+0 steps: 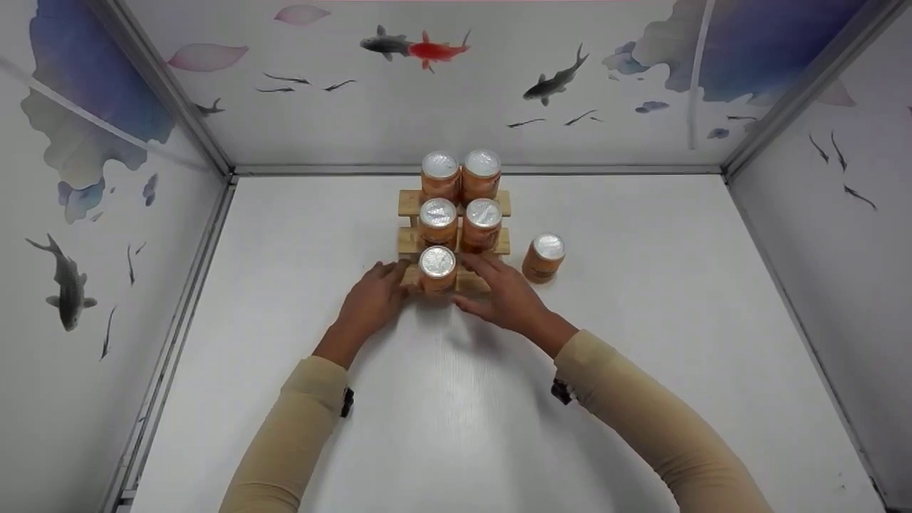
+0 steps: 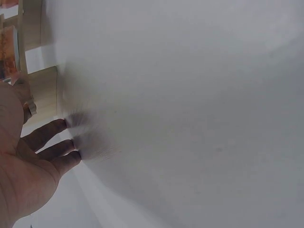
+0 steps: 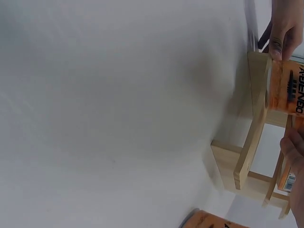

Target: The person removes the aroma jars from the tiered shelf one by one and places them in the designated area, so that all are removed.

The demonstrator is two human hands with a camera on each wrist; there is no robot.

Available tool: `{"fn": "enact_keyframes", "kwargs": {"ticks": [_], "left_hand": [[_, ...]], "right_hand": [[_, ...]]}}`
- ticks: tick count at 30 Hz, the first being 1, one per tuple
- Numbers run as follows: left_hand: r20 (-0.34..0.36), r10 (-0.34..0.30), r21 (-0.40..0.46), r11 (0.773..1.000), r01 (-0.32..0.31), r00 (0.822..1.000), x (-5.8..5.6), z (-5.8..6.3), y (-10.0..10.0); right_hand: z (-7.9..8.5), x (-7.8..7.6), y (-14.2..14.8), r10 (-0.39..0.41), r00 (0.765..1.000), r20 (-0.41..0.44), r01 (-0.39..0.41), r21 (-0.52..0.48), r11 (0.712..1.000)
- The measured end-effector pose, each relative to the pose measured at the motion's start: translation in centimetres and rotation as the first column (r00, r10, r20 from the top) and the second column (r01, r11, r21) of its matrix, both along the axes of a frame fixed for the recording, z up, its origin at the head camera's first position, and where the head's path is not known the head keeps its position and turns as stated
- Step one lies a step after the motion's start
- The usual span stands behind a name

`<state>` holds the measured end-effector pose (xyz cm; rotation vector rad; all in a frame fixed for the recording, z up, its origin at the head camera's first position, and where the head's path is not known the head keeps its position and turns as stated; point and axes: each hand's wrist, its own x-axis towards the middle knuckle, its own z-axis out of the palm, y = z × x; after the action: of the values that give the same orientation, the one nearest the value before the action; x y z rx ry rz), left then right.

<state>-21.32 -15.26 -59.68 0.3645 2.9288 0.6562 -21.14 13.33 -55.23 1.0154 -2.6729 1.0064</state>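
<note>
Wooden rack (image 1: 408, 241), stepped, sits between the two hands and extends away from them. Front can (image 1: 437, 274), orange with a silver lid, upright on the lowest step: just right of the left hand, left of the right hand. Dark lettering on its side in the right wrist view.

Left hand (image 1: 372, 298) is at the rack's left end. Thumb and index bunched there, other three fingers extended; can't tell if it's actually gripping the wood. Right hand (image 1: 514, 299) is relaxed, thumb and fingers apart, by the right half of the lowest step. Can't confirm whether its fingertips touch anything.

Beyond the hands: two middle-step cans (image 1: 461, 224), then two top-step cans (image 1: 461, 178), each pair side by side, all upright, same orange/silver. Loose can (image 1: 543, 260) stands on the tabletop (image 1: 442, 413), beyond and to the right of the right hand, apart from the rack.

Tan sleeves (image 1: 296, 427) behind both hands, small black devices (image 1: 561, 391) at the wrists. Back wall (image 1: 470, 132), printed with fish, past the rack.
</note>
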Motion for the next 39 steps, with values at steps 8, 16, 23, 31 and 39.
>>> {"fn": "enact_keyframes", "kwargs": {"ticks": [8, 16, 23, 31, 39], "left_hand": [[0.009, 0.01, -0.001, 1.0, -0.01, 1.0, 0.0, 0.1, -0.1], [0.0, 0.02, -0.013, 1.0, -0.02, 1.0, 0.1, 0.1, -0.1], [0.002, 0.015, -0.007, 1.0, -0.015, 1.0, 0.1, 0.2, 0.0], [-0.003, 0.006, -0.017, 1.0, -0.006, 1.0, 0.1, 0.0, 0.1], [-0.019, 0.01, 0.008, 1.0, -0.01, 1.0, 0.1, -0.2, 0.0]], "right_hand": [[-0.6, -0.2, -1.7, -0.02, 0.999, -0.036, 0.018, -0.032, 0.999], [-0.4, -0.1, -2.7, -0.043, 0.998, -0.037, 0.042, -0.037, 0.998], [-0.5, -0.1, -3.4, -0.081, 0.997, -0.01, 0.081, -0.036, 0.996], [-0.5, 0.0, -3.9, -0.098, 0.995, 0.003, 0.099, -0.049, 0.994], [-0.4, -0.3, -4.0, -0.094, 0.996, -0.002, 0.094, -0.046, 0.994]]}}
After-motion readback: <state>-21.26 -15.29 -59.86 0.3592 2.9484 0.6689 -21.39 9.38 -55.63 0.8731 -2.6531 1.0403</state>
